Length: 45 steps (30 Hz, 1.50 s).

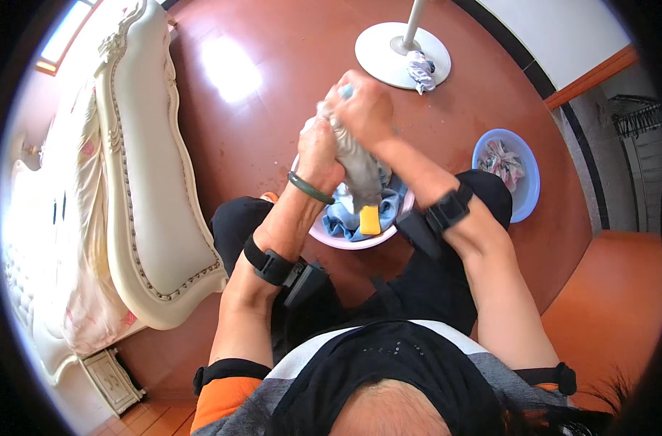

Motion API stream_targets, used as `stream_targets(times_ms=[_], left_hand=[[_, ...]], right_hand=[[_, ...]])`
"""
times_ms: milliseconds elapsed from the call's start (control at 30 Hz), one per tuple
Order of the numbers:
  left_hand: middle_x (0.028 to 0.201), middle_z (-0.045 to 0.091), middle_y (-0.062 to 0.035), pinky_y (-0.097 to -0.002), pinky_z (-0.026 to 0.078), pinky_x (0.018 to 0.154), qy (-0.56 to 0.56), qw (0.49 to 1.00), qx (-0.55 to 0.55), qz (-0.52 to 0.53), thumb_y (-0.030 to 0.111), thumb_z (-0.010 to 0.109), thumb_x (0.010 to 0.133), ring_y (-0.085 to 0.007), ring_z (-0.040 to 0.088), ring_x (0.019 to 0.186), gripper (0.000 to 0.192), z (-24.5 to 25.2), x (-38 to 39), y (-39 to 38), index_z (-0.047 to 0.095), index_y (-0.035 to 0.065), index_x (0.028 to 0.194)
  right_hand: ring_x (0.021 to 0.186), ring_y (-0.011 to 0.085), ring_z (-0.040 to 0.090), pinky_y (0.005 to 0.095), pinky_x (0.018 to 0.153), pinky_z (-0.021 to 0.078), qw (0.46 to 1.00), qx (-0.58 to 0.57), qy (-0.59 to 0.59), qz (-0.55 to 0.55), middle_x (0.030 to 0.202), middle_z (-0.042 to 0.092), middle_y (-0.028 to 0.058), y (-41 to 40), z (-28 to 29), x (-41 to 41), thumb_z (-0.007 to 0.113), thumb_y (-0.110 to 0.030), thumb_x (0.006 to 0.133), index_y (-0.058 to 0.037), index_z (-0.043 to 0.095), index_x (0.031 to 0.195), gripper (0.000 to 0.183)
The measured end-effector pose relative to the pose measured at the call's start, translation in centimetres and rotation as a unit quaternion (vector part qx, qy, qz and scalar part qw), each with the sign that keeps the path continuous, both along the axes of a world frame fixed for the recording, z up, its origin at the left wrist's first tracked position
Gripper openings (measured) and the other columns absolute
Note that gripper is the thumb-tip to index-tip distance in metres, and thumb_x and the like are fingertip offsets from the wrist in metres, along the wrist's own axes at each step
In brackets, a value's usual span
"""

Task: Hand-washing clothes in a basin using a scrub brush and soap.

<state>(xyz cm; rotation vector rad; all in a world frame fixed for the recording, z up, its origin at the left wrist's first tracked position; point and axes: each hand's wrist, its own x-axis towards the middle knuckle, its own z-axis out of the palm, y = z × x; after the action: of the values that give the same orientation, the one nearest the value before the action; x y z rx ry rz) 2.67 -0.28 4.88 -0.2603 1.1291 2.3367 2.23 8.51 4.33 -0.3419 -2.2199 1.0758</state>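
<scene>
My left hand (319, 150), with a dark green bangle (310, 188) at the wrist, grips a bunched pale grey cloth (358, 163). Just beyond it, my right hand (363, 106) is closed on the same cloth and slightly blurred. The cloth hangs over a pale pink basin (358, 244) standing on the floor between my knees. Wet-looking blue fabric (341, 226) lies in the basin, along with a yellow block (370, 220), perhaps soap. My forearms and the cloth hide the basin's far side.
To the right, a blue basin (532, 191) holds crumpled patterned cloth (502, 163). A round white stand base (377, 54) with a pole is ahead, a balled cloth (421, 71) lying on it. At left stands a bed with a padded cream footboard (151, 136). Water spots mark the reddish floor (265, 141).
</scene>
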Motion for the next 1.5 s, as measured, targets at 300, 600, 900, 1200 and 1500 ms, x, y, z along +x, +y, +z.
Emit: stream_targets(times_ms=[300, 600, 900, 1200, 1500], left_hand=[[0.089, 0.06, -0.0055, -0.0339, 0.05, 0.068, 0.016, 0.999, -0.009, -0.05, 0.026, 0.043, 0.091, -0.0171, 0.059, 0.077, 0.024, -2.7, 0.9, -1.6, 0.056, 0.007, 0.096], [0.088, 0.059, -0.0051, -0.0304, 0.049, 0.067, -0.018, 0.999, -0.009, -0.046, 0.02, 0.04, 0.093, -0.0166, 0.059, 0.078, 0.02, -1.4, 0.9, -0.4, 0.056, 0.0081, 0.094], [0.087, 0.06, -0.0071, -0.0327, 0.049, 0.068, -0.013, 0.999, -0.011, -0.035, 0.018, 0.04, 0.091, -0.018, 0.059, 0.079, 0.02, -1.1, 0.5, -0.4, 0.056, 0.0058, 0.091], [0.089, 0.058, -0.0074, -0.0332, 0.05, 0.068, 0.005, 1.0, -0.022, 0.005, 0.018, 0.039, 0.091, -0.019, 0.058, 0.077, 0.019, -0.1, 0.3, -0.6, 0.054, 0.0067, 0.093], [0.089, 0.059, -0.0073, -0.0329, 0.05, 0.07, 0.098, 0.993, 0.024, -0.063, 0.021, 0.043, 0.091, -0.0175, 0.059, 0.079, 0.017, -2.8, -1.8, -2.7, 0.053, 0.007, 0.09]], right_hand=[[0.062, 0.0346, 0.057, 0.0407, 0.055, 0.0448, 0.998, -0.043, -0.051, 0.016, 0.067, 0.057, 0.016, -0.6, 0.3, 1.0, 0.064, -0.023, 0.069, -0.0063, 0.052, 0.069, 0.02], [0.062, 0.0338, 0.056, 0.0422, 0.055, 0.0454, 0.999, -0.02, -0.034, -0.001, 0.065, 0.057, 0.0146, -0.4, 1.1, 1.2, 0.061, -0.023, 0.071, -0.009, 0.053, 0.072, 0.016], [0.06, 0.0358, 0.056, 0.0401, 0.053, 0.0452, 1.0, -0.029, 0.005, 0.0, 0.062, 0.054, 0.0161, -0.3, 1.6, 1.1, 0.062, -0.018, 0.071, -0.0065, 0.053, 0.069, 0.014], [0.067, 0.0345, 0.057, 0.042, 0.058, 0.0449, 0.995, 0.007, 0.061, 0.073, 0.07, 0.058, 0.0141, -1.3, 0.9, 3.0, 0.063, -0.021, 0.071, -0.0092, 0.052, 0.072, 0.016], [0.062, 0.0362, 0.056, 0.0417, 0.054, 0.0444, 0.986, 0.04, 0.114, 0.116, 0.066, 0.057, 0.0165, -3.0, 1.2, 4.0, 0.062, -0.017, 0.071, -0.0076, 0.053, 0.072, 0.014]])
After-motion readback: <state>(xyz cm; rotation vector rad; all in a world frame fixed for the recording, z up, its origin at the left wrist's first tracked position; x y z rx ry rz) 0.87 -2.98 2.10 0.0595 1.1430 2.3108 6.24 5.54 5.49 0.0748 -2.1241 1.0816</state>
